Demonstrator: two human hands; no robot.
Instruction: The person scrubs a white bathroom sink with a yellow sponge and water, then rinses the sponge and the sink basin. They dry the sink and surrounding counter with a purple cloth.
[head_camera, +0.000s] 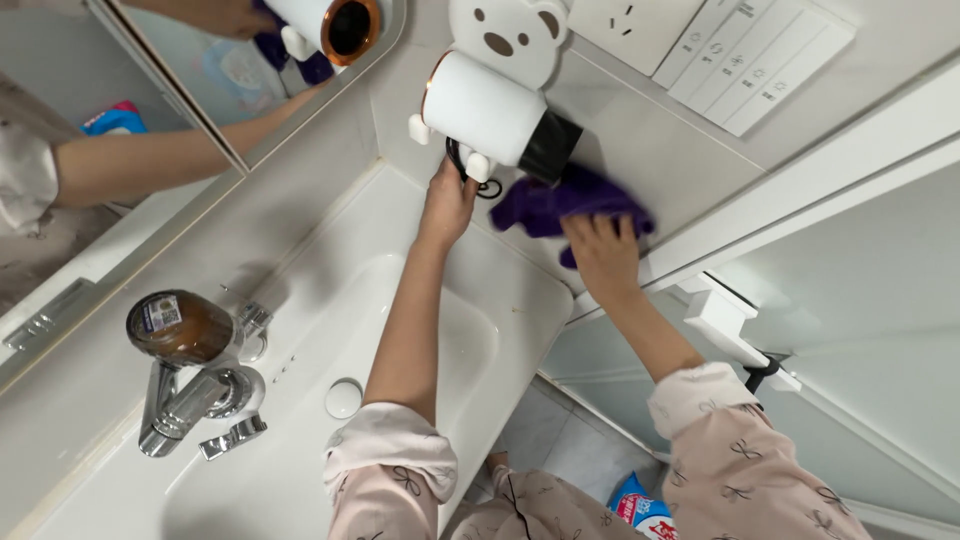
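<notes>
The purple cloth (570, 207) lies bunched against the pale wall, pressed there under the right hand (603, 252), whose fingers are spread flat on top of it, not closed around it. Just above these fingers hangs a white hair dryer (497, 113) with a black nozzle, sitting in a bear-shaped wall holder (508, 35). The left hand (447, 205) reaches up under the dryer; its fingertips are near the black cord (470, 178) and the white peg there, but I cannot tell if they are gripping or only touching. Below both arms is the white sink (300, 400), with a chrome faucet (185, 400) and a brown bottle (180, 327) beside it. I think the cloth could catch the nozzle and knock the dryer from its holder into the basin, or a pull on the cord could do the same
</notes>
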